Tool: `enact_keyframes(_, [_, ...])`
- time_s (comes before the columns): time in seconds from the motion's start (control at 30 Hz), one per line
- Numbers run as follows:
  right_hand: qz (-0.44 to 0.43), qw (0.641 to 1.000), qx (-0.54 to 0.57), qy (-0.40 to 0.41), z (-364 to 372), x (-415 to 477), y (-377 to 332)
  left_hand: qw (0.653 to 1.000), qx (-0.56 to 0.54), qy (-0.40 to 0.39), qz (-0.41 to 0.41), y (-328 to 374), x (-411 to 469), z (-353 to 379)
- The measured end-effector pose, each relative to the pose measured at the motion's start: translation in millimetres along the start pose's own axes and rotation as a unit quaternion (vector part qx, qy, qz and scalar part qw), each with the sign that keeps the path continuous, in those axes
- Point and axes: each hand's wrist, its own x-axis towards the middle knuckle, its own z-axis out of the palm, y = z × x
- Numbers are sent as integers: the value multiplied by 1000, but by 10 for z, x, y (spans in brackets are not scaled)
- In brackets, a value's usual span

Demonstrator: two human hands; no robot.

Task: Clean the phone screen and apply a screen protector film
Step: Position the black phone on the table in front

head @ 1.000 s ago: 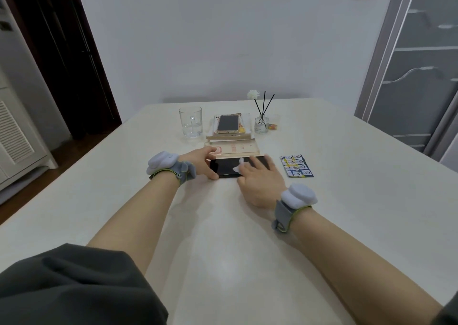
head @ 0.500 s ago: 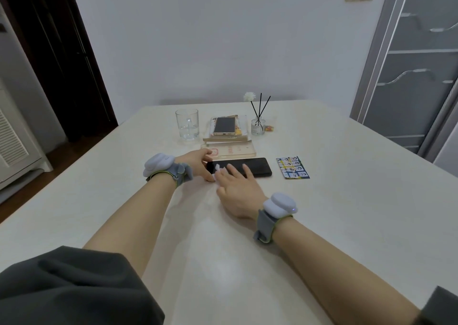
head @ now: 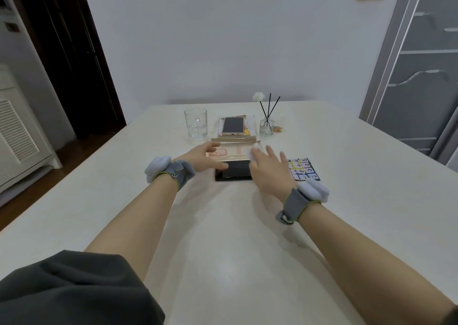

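Note:
A black phone lies flat, screen up, in the middle of the white table. My left hand is at its left end, thumb on the far-left corner, fingers spread over a pink-printed packet just behind the phone. My right hand covers the phone's right end with fingers spread. It has a small white wipe at its thumb and forefinger. The right half of the screen is hidden under that hand. Both wrists wear grey bands.
Behind the packet stand a drinking glass, a gold phone on a stack of books, and a reed diffuser. A blue printed card lies right of the black phone. Dark doorway left, grey door right.
My right hand with the wipe went from mid-screen to the phone's left end, then swept back to the right end. My left hand stayed at the left end.

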Motion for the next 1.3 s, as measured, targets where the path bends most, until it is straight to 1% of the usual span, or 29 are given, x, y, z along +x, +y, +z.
enact_keyframes(0.07, [-48, 998, 46, -15, 43, 109, -215, 996, -73, 57, -2, 34, -18, -78])
enact_keyframes(0.1, [-67, 996, 60, -21, 77, 158, -325, 990, -117, 72, -11, 47, -31, -119])
enact_keyframes(0.17, [-100, 993, 57, -21, 169, 242, -524, 977, -195, 82, -38, 36, -57, -193])
enact_keyframes(0.23, [-123, 992, 25, -10, 272, 304, -681, 971, -208, 98, -71, -26, -71, -242])
enact_keyframes(0.33, [-126, 991, -38, -8, 431, 375, -848, 972, -155, 142, -105, -178, -81, -277])
enact_keyframes(0.37, [-126, 990, -57, -21, 485, 398, -894, 972, -138, 151, -113, -235, -98, -292])
enact_keyframes(0.43, [-131, 986, -75, -74, 564, 432, -947, 974, -103, 155, -132, -358, -135, -320])
enact_keyframes(0.5, [-130, 984, -57, -111, 611, 458, -974, 975, -62, 153, -148, -481, -176, -351])
enact_keyframes(0.57, [-119, 989, -11, -89, 600, 489, -961, 975, -32, 154, -156, -538, -217, -370])
enact_keyframes(0.63, [-105, 993, 47, -31, 548, 522, -949, 977, -20, 149, -152, -549, -234, -394])
enact_keyframes(0.73, [-83, 989, 119, 33, 458, 546, -912, 986, -7, 108, -123, -512, -267, -420])
enact_keyframes(0.8, [-71, 988, 128, 55, 424, 531, -863, 991, 8, 82, -107, -485, -297, -406])
enact_keyframes(0.97, [-48, 988, 129, 65, 443, 441, -721, 985, 89, 101, -111, -429, -337, -280])
enact_keyframes(1.13, [-34, 988, 137, 58, 444, 357, -589, 978, 137, 88, -130, -338, -366, -185])
enact_keyframes(1.23, [-31, 989, 136, 53, 439, 329, -539, 978, 143, 73, -134, -287, -376, -203])
enact_keyframes(1.3, [-32, 987, 150, 55, 446, 322, -532, 985, 112, 62, -118, -244, -360, -229])
